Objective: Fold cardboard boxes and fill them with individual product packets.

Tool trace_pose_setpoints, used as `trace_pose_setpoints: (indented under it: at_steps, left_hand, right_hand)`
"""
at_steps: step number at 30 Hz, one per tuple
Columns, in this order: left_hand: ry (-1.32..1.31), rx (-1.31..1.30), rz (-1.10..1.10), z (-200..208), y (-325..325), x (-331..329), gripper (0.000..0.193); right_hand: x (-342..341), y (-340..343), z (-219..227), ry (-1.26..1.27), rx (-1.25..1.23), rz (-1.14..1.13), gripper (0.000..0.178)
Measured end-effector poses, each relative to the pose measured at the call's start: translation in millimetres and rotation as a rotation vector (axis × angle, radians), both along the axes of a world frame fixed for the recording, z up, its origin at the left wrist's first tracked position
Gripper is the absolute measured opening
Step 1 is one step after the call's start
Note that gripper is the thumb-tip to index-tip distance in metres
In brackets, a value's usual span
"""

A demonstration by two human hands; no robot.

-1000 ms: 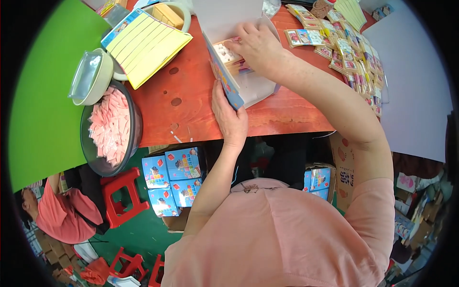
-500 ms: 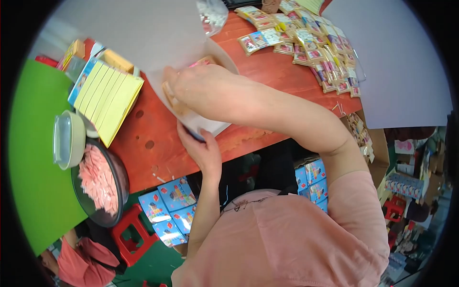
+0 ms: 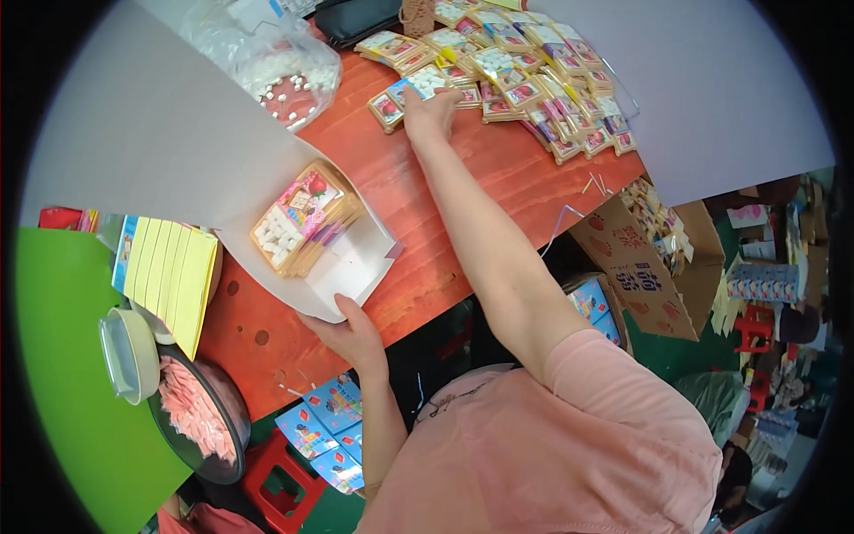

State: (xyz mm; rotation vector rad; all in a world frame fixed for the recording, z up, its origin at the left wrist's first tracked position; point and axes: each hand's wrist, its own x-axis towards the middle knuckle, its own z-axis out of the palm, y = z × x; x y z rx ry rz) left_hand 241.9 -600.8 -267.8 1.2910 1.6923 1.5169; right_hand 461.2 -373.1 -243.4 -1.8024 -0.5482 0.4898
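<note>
An opened white cardboard box (image 3: 360, 267) rests on the red table, its tall lid raised at the left. Inside stands a stack of flat snack packets (image 3: 298, 218) with pink labels and white marshmallow-like pieces. My left hand (image 3: 351, 338) grips the box's near corner, thumb on the edge and fingers partly hidden below. Farther off, my right hand (image 3: 430, 116) is on a similar snack packet (image 3: 388, 109) at the left end of a large packet pile (image 3: 534, 76). Its thumb and fingers close around the packet, partly covering it.
Yellow folded cards (image 3: 169, 280), a pale tub (image 3: 133, 360) and a dark bowl of pink sachets (image 3: 191, 409) stand left. A clear bag of white pieces (image 3: 294, 80) lies at the back. Blue boxes (image 3: 334, 427) sit below the table edge, near a red stool (image 3: 285, 472). A carton (image 3: 658, 267) is right.
My right hand has left the box and reached to the packet pile. The stack in the box is now uncovered. My left hand stays at the box's near edge; the view has shifted.
</note>
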Motion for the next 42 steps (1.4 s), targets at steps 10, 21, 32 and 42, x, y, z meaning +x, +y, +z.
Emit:
trace_pose_setpoints:
  at_steps: [10,21,32,42]
  left_hand:
    - [-0.007,-0.013,0.004,5,-3,0,0.062]
    - [-0.017,-0.002,-0.009,0,2,1,0.062]
    - [0.004,0.042,-0.008,2,4,3,0.063]
    - [0.013,0.050,0.019,-4,5,0,0.063]
  right_hand:
    - [99,-51,56,-0.081,0.202,0.160,0.040]
    - [170,-40,48,-1.165,-0.673,0.366,0.110]
    - [176,-34,39,-1.267,-0.450,0.321,0.061]
    - [163,-24,39,-1.305,-0.415,0.231,0.069]
